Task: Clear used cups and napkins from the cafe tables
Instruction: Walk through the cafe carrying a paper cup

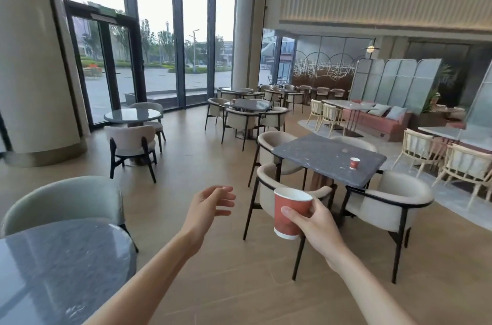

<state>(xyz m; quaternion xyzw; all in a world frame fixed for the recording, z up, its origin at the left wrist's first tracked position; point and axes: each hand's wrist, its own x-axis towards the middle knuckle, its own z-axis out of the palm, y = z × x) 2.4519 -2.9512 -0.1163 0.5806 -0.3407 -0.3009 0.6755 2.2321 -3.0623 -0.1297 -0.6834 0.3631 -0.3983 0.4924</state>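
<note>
My right hand [316,226] grips a red paper cup [288,211] with a white rim, held upright in front of me above the floor. My left hand [210,205] hovers to the left of it, fingers relaxed and spread, holding nothing. A second, smaller-looking red paper cup [354,163] stands near the right edge of a dark square table [319,157] ahead on the right. A small object [233,101] sits on a farther dark table [249,105]; I cannot tell what it is.
A round grey table [53,271] fills the lower left, with a grey-green chair [66,199] behind it. Beige armchairs [383,202] surround the square table. Another round table [132,114] stands by the glass doors. Wooden floor runs between them.
</note>
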